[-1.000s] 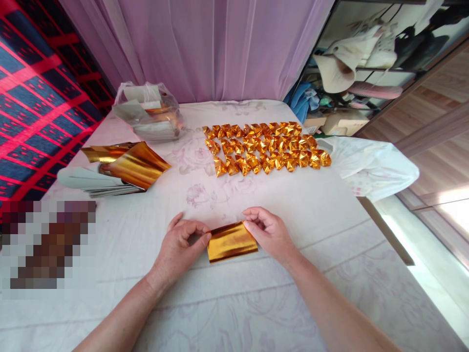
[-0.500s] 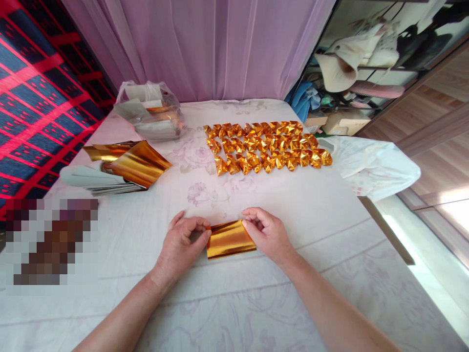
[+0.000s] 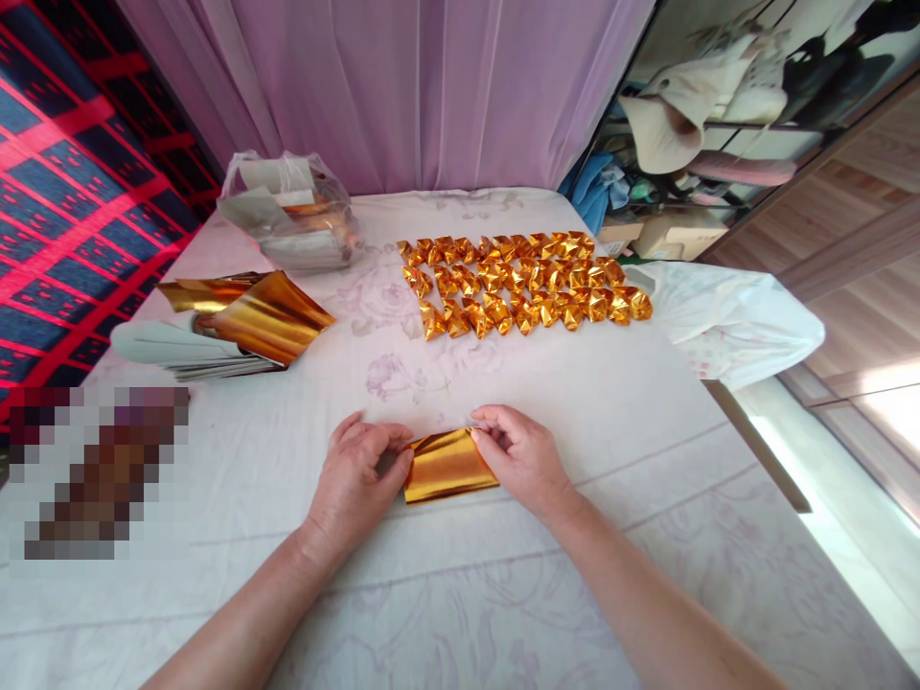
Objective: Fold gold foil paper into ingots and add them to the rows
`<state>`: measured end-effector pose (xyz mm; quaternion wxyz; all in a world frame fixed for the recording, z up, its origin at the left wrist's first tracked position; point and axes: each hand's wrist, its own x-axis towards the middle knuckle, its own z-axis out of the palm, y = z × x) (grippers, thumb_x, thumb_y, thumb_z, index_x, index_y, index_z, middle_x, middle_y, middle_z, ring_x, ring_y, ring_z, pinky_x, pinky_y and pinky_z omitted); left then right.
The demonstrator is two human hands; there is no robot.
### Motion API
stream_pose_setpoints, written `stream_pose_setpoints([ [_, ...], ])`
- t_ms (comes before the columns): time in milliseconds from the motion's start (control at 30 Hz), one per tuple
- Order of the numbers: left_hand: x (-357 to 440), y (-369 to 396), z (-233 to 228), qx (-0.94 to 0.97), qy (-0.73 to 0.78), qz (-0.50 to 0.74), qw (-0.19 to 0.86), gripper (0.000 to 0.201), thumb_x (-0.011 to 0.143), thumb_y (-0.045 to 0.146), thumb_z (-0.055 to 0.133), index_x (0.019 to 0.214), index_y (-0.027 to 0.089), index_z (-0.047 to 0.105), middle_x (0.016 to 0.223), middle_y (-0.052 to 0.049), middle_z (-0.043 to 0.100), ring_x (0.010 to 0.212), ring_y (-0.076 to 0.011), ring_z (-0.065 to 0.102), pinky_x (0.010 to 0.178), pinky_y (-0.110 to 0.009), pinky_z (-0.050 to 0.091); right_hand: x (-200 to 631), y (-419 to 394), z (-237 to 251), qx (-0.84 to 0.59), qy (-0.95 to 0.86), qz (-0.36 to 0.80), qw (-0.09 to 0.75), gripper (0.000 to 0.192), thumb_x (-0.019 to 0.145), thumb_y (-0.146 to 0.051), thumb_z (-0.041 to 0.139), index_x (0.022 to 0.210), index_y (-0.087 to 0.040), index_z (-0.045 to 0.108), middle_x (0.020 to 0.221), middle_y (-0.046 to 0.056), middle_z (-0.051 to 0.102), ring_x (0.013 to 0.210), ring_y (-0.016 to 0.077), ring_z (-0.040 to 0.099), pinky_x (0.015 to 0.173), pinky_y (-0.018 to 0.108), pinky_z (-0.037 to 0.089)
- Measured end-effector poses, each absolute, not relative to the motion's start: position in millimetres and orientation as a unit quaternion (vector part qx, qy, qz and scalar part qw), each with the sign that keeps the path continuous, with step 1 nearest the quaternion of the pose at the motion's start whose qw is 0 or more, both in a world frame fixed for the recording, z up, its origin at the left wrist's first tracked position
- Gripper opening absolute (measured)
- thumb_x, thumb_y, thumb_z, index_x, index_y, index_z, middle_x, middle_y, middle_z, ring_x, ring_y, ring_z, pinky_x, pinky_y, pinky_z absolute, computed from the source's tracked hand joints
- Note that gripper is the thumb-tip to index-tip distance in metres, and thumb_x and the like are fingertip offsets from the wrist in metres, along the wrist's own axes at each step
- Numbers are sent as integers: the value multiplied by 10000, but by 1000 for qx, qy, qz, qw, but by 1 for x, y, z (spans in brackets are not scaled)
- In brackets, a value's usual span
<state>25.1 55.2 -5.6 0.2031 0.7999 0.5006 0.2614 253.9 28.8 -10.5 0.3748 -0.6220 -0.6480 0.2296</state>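
Observation:
A folded sheet of gold foil paper (image 3: 447,467) lies on the white flowered tablecloth (image 3: 503,575) near me. My left hand (image 3: 356,474) pinches its left end between thumb and fingers. My right hand (image 3: 523,458) pinches its right end. Farther back, several small folded gold paper pieces (image 3: 524,283) stand in three neat rows.
A stack of flat gold and silver sheets (image 3: 230,326) lies at the left. Behind it sits a clear plastic bag of paper (image 3: 291,211). A white plastic bag (image 3: 725,321) rests at the right table edge. A purple curtain (image 3: 402,86) hangs at the back.
My two hands have drawn slightly closer together, and the gold sheet between them looks narrower and more bunched at its ends.

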Motion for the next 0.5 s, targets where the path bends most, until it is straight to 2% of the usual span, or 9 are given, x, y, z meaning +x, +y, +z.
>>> stream_pose_setpoints([
  [233,27,54,-2,833,471,242,160,125,879,250,544,929,237,658,784,12,716,782,-202,635,995,-479,422,254,29,-14,-618,-672,171,370,165,823,-171,563,942,-211,670,768,15,703,678,151,649,681,259,526],
  [500,24,56,-6,815,481,265,185,100,865,273,576,898,252,668,767,30,720,759,-188,640,1002,-474,428,254,29,-14,-612,-671,170,383,163,823,-163,569,944,-208,669,766,11,705,662,146,650,648,250,526],
])
